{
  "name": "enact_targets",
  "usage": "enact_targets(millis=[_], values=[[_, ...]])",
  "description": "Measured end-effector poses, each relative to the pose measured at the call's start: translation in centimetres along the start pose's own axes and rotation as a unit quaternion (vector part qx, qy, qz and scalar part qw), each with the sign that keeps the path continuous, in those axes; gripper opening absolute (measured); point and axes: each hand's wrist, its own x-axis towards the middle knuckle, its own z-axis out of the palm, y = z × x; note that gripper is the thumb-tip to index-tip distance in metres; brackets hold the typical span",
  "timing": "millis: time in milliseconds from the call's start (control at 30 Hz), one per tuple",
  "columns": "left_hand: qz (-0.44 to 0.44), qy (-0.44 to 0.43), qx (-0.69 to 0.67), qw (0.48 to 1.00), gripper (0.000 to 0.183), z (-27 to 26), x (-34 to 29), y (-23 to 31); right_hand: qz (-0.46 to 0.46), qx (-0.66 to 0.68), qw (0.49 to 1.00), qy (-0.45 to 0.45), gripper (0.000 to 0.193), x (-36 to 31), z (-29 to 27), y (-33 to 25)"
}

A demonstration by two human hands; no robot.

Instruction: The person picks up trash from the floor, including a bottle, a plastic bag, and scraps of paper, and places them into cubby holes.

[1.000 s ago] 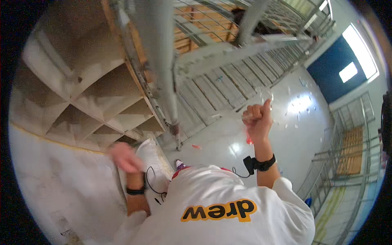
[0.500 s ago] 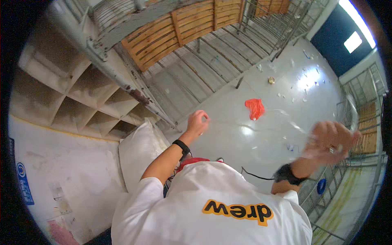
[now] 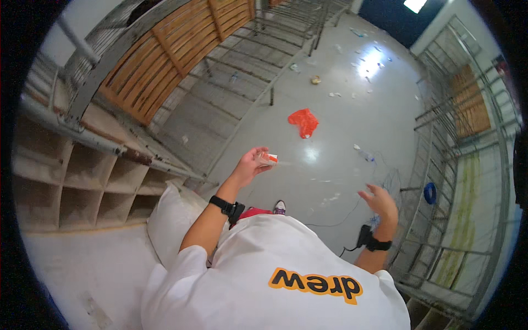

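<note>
Far to the left of a crumpled red-orange plastic bag, which lies on a glossy grey floor, I see a pale, grimy cubby shelf with square compartments. Right of that shelf, yet still left of the bag and nearer the wearer, sits a plump white sack. Beyond the sack, to the bag's left, stretches a grey metal bunk frame with an orange-brown slatted wooden panel.

Just left of the bag and nearer the wearer, I have the left hand, a black strap at its wrist. Its fingers pinch a small see-through object with a white and orange end; I cannot tell what it is. That object hangs above the floor, apart from the bag.

Straight toward the wearer from the bag are a patterned shoe and a white T-shirt. To the bag's right, a clear bottle lies on the floor. Farther right and nearer the wearer, the right hand hangs in the air, fingers spread. Past it, well right of the bag, I see a blue ring-shaped coil by a second metal frame.
</note>
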Motion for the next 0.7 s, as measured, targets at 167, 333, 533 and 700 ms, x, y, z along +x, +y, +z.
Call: enact_targets(millis=[167, 333, 533, 700], values=[[0.075, -0.109, 0.151, 0.98, 0.036, 6.9, -3.1, 3.2, -0.337, 0.18, 0.911, 0.157, 0.059, -3.2, 3.4, -14.4], [0.124, -0.124, 0.231, 0.957, 0.032, 7.5, -5.8, 4.6, -0.267, 0.34, 0.901, 0.035, 0.034, -2.5, 6.2, -18.1], [0.152, 0.063, 0.288, 0.943, 0.024, 2.1, -8.4, 3.7, -0.281, 0.418, 0.85, -0.154, 0.021, -1.3, 6.1, -17.7], [0.161, 0.178, 0.239, 0.941, 0.026, -1.8, -11.0, 4.9, -0.277, 0.521, 0.761, -0.27, 0.02, -0.9, 7.4, -20.5]])
